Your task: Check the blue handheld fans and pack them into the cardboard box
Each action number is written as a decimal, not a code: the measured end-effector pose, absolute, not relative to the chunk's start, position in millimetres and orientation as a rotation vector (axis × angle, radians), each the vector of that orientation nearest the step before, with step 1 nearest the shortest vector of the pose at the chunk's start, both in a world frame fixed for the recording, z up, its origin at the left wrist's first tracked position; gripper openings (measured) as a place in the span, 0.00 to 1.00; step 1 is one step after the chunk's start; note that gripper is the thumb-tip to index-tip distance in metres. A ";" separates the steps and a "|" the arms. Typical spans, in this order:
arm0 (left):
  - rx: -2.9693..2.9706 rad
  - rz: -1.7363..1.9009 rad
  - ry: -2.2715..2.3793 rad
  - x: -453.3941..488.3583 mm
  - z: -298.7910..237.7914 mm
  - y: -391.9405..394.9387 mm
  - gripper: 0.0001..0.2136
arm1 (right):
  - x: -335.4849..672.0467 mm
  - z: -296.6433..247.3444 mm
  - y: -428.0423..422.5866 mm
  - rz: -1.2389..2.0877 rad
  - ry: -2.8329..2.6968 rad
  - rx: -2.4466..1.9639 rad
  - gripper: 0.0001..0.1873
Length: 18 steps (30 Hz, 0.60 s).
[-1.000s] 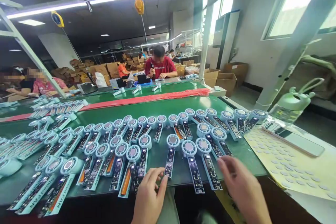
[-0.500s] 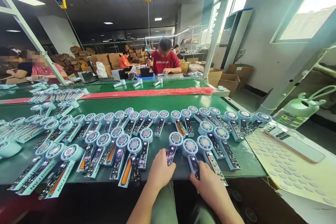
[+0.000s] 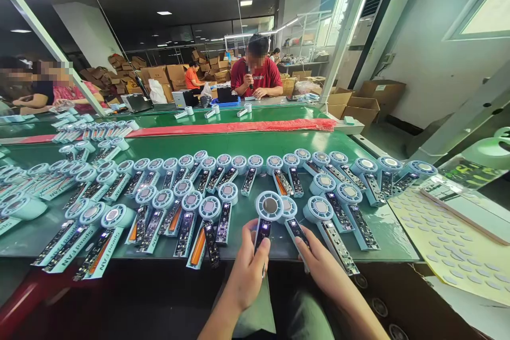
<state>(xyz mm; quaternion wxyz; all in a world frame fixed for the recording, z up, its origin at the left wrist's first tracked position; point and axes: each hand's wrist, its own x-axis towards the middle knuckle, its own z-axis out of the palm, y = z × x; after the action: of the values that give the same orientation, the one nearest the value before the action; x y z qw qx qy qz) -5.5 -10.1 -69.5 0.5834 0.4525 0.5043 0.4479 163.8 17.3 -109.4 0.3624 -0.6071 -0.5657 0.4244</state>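
- My left hand (image 3: 247,271) is closed around the handle of one fan unit (image 3: 268,213), thumb on the near side of the handle, fingers wrapped under it. The round head points to the far side, raised just off the green belt (image 3: 239,144).
- My right hand (image 3: 323,268) pinches the handle of a second fan unit (image 3: 292,221) between thumb and fingertips, half closed, not a full fist.
- The two fan units lie side by side, heads overlapping in view. The left one sits in front and hides part of the right head.
- Each long axis runs near to far, the handle toward me and the head away, the right one tilted a little to the right.
- The left hand is nearer its head; the right hand grips lower on the handle.
- The heads are pale blue plastic rings with a grey disc in the middle. The handles are open, showing dark circuit boards, flat and narrow.
- More fan units lie in rows (image 3: 187,170) to the left and far across the matte belt.
- A sheet of round pads (image 3: 434,234), cream paper, lies to the right, with a phone (image 3: 462,207) on it.
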 end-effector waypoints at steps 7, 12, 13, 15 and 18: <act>0.946 1.040 1.116 1.7 -82.3 -4.1 0.15 | 158.9 -115.8 21.8 0.935 -1.522 -1.556 0.28; 0.812 1.068 1.144 6.6 -83.8 0.9 0.16 | 153.1 -114.3 27.4 0.693 -1.654 -1.657 0.26; 0.791 1.075 1.147 7.2 -82.1 1.5 0.16 | 152.6 -113.5 28.1 0.657 -1.670 -1.684 0.26; 0.765 1.083 1.163 7.4 -77.7 2.3 0.15 | 152.1 -112.4 28.7 0.619 -1.687 -1.719 0.26; 0.755 1.075 1.211 4.6 -71.9 3.7 0.15 | 152.1 -113.4 27.8 0.614 -1.703 -1.722 0.26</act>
<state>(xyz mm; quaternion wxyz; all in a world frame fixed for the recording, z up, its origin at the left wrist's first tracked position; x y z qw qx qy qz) 4.6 3.7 -71.9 0.6267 0.3293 0.5281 0.4690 152.1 27.8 -113.4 0.3159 -0.6540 -0.6466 0.2331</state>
